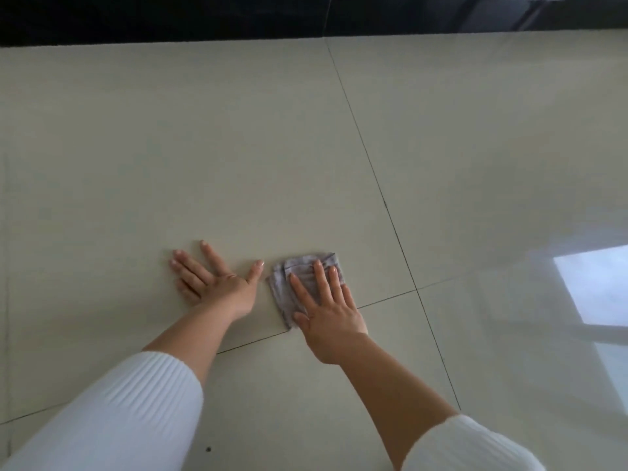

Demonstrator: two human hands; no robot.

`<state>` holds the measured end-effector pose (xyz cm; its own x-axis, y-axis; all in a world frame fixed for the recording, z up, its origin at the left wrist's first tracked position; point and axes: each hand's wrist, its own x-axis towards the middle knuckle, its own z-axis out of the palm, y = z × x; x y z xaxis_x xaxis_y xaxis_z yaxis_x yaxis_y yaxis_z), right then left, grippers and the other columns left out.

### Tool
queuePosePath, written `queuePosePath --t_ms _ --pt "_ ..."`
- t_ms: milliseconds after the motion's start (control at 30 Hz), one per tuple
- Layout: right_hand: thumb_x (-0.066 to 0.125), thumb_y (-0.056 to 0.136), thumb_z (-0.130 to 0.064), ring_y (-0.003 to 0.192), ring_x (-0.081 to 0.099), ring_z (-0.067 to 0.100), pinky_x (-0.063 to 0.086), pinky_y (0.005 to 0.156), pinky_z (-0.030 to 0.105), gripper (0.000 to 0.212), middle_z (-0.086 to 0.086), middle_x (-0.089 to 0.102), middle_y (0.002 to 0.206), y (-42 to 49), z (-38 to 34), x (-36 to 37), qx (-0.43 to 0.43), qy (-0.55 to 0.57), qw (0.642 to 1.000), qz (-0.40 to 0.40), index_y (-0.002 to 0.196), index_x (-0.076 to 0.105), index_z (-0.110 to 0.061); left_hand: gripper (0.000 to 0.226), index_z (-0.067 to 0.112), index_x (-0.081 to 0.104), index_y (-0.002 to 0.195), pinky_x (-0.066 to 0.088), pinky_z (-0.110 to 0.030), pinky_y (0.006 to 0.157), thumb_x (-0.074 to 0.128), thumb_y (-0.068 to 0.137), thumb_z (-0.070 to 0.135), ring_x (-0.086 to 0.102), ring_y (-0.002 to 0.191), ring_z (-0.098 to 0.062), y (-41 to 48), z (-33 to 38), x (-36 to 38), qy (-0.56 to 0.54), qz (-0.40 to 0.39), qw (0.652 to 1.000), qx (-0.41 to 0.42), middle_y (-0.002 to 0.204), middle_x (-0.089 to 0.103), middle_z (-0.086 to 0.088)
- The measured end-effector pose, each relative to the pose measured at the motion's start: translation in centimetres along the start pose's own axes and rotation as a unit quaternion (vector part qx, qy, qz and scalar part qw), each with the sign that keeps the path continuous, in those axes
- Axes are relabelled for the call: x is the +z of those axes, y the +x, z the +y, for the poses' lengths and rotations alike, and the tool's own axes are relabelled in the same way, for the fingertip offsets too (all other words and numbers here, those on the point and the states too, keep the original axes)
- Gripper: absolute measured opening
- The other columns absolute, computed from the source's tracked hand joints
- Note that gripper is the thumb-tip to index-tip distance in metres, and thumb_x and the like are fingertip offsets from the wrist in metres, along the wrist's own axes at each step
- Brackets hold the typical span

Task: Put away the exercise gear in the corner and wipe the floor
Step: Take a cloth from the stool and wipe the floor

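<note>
A folded grey cloth [299, 266] lies flat on the pale tiled floor [204, 147], near a crossing of tile joints. My right hand [326, 307] presses on it with straight, spread fingers, covering its lower right part. My left hand [217, 280] rests flat on the bare tile just left of the cloth, fingers spread, thumb close to the cloth's edge. Both forearms come out of white ribbed sleeves. No exercise gear is in view.
A glossy black wall base [238, 15] runs along the far edge of the floor. A bright window reflection [598, 287] shines on the tiles at the right. A small dark speck [208, 449] lies near the bottom.
</note>
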<state>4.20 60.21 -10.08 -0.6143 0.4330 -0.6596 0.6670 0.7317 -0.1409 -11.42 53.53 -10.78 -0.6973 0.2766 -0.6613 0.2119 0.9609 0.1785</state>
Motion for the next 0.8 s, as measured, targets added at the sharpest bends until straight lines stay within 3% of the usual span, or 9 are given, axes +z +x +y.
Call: queuePosePath --t_ms 133,333,567,700,800 --pt "0.014 0.102 -0.047 0.142 -0.028 0.030 -0.011 0.116 0.041 0.060 0.008 -0.036 0.152 2.0 3.1 -2.7 0.098 0.088 0.991 0.031 0.144 -0.027 -0.036 0.105 0.016 -0.031 0.142 -0.015 -0.045 0.113 0.030 0.080 0.076 -0.037 0.135 -0.032 0.0 -0.2 0.2 -0.002 -0.010 1.000 0.011 0.145 -0.040 -0.021" --pt "0.016 0.098 -0.057 0.143 -0.025 0.033 -0.014 0.114 0.047 0.063 0.009 -0.029 0.155 12.2 7.3 -10.0 0.163 0.114 0.974 0.109 0.148 -0.018 -0.038 0.104 0.014 -0.030 0.142 -0.014 -0.045 0.113 0.025 0.080 0.076 -0.035 0.136 -0.034 0.7 0.0 0.9 -0.006 0.012 1.000 0.024 0.144 -0.039 -0.024" --pt "0.019 0.098 -0.056 0.144 -0.021 0.034 -0.013 0.115 0.049 0.062 0.009 -0.022 0.158 21.0 7.4 -15.8 0.099 0.090 0.978 0.160 0.150 -0.009 -0.039 0.103 0.014 -0.035 0.139 -0.014 -0.043 0.113 0.021 0.080 0.076 -0.035 0.136 -0.034 1.0 0.0 1.1 0.007 0.029 1.000 -0.005 0.144 -0.040 -0.024" --pt "0.018 0.098 -0.056 0.144 -0.022 0.033 -0.013 0.116 0.049 0.061 0.008 -0.022 0.158 22.0 7.0 -15.5 0.064 0.059 0.982 0.166 0.150 -0.010 -0.040 0.103 0.015 -0.038 0.136 -0.014 -0.043 0.113 0.018 0.079 0.078 -0.035 0.136 -0.034 1.1 -0.4 1.2 0.016 0.030 0.999 -0.016 0.143 -0.040 -0.024" --pt "0.017 0.098 -0.056 0.144 -0.021 0.032 -0.012 0.116 0.047 0.060 0.006 -0.022 0.158 20.6 6.5 -14.0 -0.013 0.012 0.987 0.162 0.149 -0.011 -0.042 0.103 0.014 -0.036 0.138 -0.013 -0.044 0.114 0.017 0.078 0.078 -0.035 0.136 -0.034 1.2 -0.5 1.1 0.022 0.029 0.999 -0.021 0.143 -0.041 -0.024"
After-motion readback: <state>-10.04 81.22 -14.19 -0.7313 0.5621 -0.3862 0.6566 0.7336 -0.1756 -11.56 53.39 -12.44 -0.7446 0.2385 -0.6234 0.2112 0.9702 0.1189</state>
